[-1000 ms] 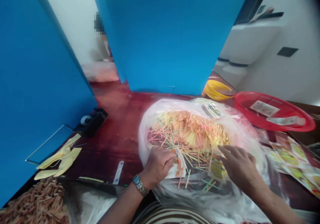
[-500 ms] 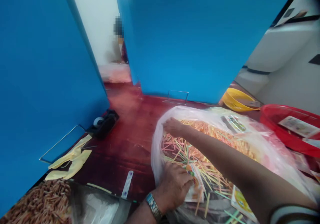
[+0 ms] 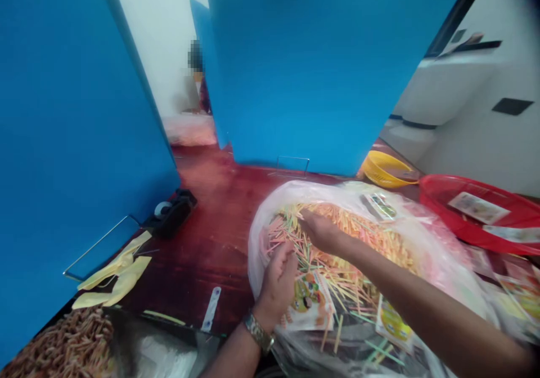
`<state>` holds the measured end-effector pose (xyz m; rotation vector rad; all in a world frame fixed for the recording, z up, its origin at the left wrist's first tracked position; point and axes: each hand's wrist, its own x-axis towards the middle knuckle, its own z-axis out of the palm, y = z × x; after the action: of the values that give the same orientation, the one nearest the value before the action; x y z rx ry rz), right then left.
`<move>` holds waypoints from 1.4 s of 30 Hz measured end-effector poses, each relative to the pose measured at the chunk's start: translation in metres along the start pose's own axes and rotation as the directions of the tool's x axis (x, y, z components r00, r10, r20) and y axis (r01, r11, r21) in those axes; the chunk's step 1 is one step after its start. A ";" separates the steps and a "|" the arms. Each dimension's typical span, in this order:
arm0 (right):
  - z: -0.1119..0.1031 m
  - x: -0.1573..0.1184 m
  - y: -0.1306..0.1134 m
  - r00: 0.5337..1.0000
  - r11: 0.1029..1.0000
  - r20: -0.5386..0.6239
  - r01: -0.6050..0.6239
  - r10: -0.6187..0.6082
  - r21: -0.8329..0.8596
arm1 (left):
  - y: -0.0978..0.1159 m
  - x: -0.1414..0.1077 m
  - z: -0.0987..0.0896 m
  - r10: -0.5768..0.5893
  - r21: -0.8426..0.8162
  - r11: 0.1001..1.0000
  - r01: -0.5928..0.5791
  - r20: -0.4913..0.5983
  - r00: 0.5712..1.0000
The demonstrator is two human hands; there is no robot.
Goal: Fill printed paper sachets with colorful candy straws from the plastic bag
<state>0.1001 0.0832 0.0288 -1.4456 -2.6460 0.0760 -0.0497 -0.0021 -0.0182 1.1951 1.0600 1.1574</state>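
A wide transparent plastic bag [image 3: 337,265] lies open on the dark red table [image 3: 219,243], holding a mound of thin pastel sticks [image 3: 350,226] in pink, yellow, green and orange. My left hand [image 3: 276,285] is in the near side of the mound, its fingers curled among the sticks. My right hand [image 3: 320,232] reaches across to the middle of the mound, its fingertips down in the sticks. Just right of my left hand lies a printed paper packet [image 3: 307,302]. Another packet [image 3: 392,322] lies further right.
A red plastic basket [image 3: 472,215] holding printed cards stands to the right, beyond it a yellow colander [image 3: 386,170]. Tall blue panels [image 3: 316,68] rise behind the table. A tape dispenser [image 3: 171,215], yellow strips [image 3: 113,279] and a heap of orange-brown sticks [image 3: 63,347] lie left.
My left hand has moved off the printed packet, up into the sticks. My right hand has come back from the bag's far left edge towards the middle of the mound.
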 end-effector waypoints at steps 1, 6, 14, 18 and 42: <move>0.002 -0.015 -0.003 0.998 0.991 -0.042 -0.041 0.047 0.124 | 0.001 0.005 0.006 -0.100 -0.172 0.980 0.100 0.012 0.995; 0.026 -0.061 -0.029 0.904 0.750 -0.256 -0.100 0.343 0.654 | 0.011 0.016 0.045 -0.086 -0.686 0.682 0.254 0.270 0.959; 0.023 -0.076 -0.053 0.875 0.901 -0.215 -0.420 0.435 0.112 | 0.026 0.004 0.056 -0.099 -0.655 0.663 0.364 0.405 0.909; 0.010 -0.085 -0.043 0.920 0.906 -0.002 -0.386 0.392 0.175 | 0.015 0.004 0.052 -0.237 -0.549 0.728 0.411 0.361 0.902; 0.015 -0.142 -0.038 0.865 0.704 -0.387 0.057 0.319 0.708 | 0.025 -0.020 0.048 -0.043 0.419 0.882 -0.216 0.529 0.848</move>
<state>0.1428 -0.0565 0.0061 -1.1665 -1.7724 0.5890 -0.0072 -0.0273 0.0107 1.8347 0.8749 0.5748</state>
